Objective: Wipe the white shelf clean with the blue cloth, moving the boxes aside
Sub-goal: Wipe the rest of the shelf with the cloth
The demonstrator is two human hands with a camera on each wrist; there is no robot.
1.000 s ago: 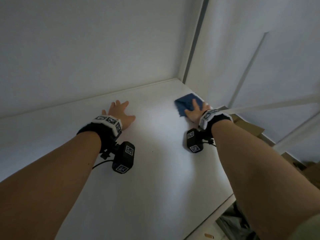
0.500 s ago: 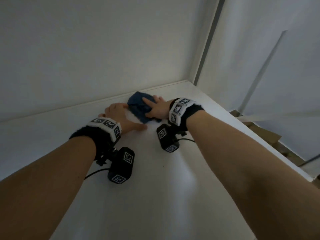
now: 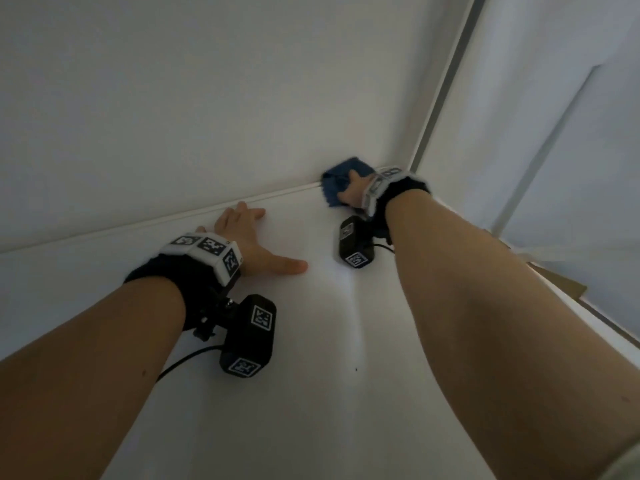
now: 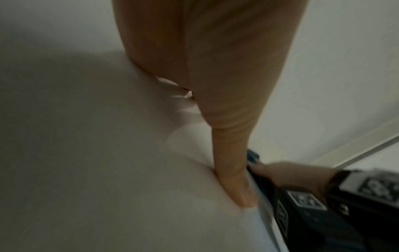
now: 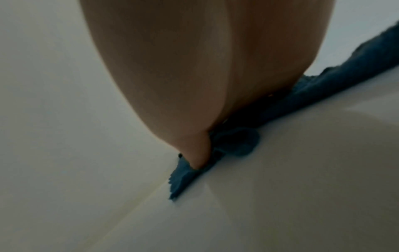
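My left hand (image 3: 247,233) lies flat on the white shelf (image 3: 346,358) near its back edge, fingers spread and thumb out to the right, holding nothing. My right hand (image 3: 353,192) presses the blue cloth (image 3: 336,180) down flat into the shelf's back right corner, against the rear wall. In the right wrist view the palm (image 5: 194,68) bears on the bunched cloth (image 5: 323,85), thumb tip on its edge. The left wrist view shows my left thumb (image 4: 233,170) on the shelf and the cloth (image 4: 252,156) under the right hand (image 4: 291,173).
White walls close the shelf at the back and on the right (image 3: 443,98). A brown cardboard box (image 3: 561,282) shows past the shelf's right edge, lower down. A small dark speck (image 3: 356,368) lies on the shelf between my forearms.
The right hand swept the cloth left along the shelf to beside the left hand, then back right into the rear corner. The left hand stayed flat in place.
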